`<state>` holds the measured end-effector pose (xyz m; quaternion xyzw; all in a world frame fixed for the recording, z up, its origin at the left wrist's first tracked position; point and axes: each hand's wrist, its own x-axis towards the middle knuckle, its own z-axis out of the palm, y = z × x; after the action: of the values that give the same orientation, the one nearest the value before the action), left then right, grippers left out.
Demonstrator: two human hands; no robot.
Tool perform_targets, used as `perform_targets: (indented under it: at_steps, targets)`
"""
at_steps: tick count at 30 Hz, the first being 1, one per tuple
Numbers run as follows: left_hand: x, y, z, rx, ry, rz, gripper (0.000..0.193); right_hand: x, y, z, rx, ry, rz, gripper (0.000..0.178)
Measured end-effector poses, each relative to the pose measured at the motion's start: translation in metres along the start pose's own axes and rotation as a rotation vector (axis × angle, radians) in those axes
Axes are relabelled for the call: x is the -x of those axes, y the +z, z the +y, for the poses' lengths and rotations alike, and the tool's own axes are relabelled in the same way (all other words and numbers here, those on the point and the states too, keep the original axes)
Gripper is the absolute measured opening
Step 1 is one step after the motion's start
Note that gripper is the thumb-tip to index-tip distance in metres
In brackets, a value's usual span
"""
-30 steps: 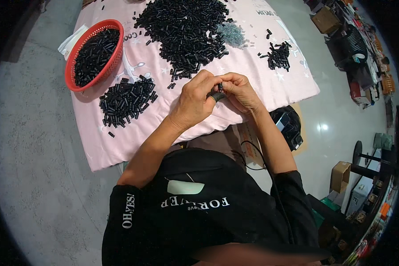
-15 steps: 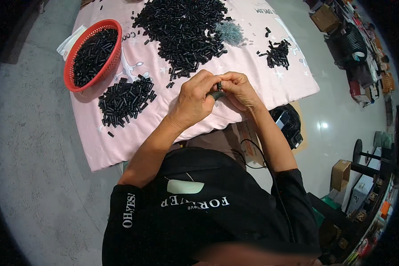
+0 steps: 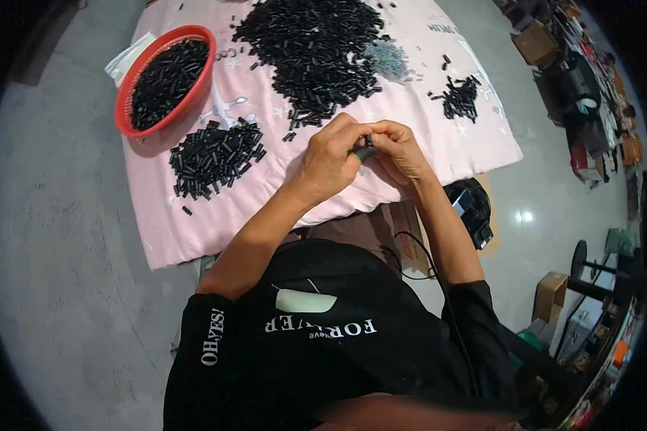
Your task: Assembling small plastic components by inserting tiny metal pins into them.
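Both hands' grip pinched together on a small black cylinder [image 3: 369, 141], held just above the table's near part.
Left hand [image 3: 328, 162] and right hand [image 3: 402, 154] meet at the fingertips, piece between; dark cover [image 3: 364, 154] on left thumb. Beyond: large pile of black cylinders [image 3: 309, 54] on pink cloth-covered table [image 3: 482, 152]; clear small pieces [image 3: 387, 60] heaped at its right side; smaller black pile [image 3: 460, 98] farther right. Left: loose black heap [image 3: 217, 159], red basket [image 3: 203, 85] of black pieces behind it.
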<state>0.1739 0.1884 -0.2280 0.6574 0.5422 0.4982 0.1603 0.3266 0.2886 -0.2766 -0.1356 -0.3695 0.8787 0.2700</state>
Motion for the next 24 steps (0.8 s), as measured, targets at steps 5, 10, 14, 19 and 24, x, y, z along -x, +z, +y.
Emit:
perform_targets:
  at_steps: [5, 10, 14, 19, 24]
  targets:
    - [0.004, -0.005, -0.003, -0.042, 0.006, -0.019, 0.038, 0.002, 0.006, -0.003, 0.097, 0.003, 0.028, 0.024]
    - [0.015, -0.023, -0.017, -0.138, -0.031, 0.042, 0.037, 0.000, 0.004, -0.002, 0.052, -0.008, 0.037, 0.034]
    - [0.031, -0.059, -0.042, -0.339, -0.142, 0.173, 0.029, -0.003, 0.007, -0.001, 0.033, 0.002, 0.038, 0.033]
    - [0.051, -0.115, -0.055, -0.718, -0.198, 0.303, 0.025, -0.005, 0.006, -0.002, 0.057, -0.002, 0.044, 0.032]
    - [0.056, -0.128, -0.062, -0.871, -0.286, 0.317, 0.030, -0.003, 0.005, -0.003, 0.088, -0.019, 0.049, 0.032]
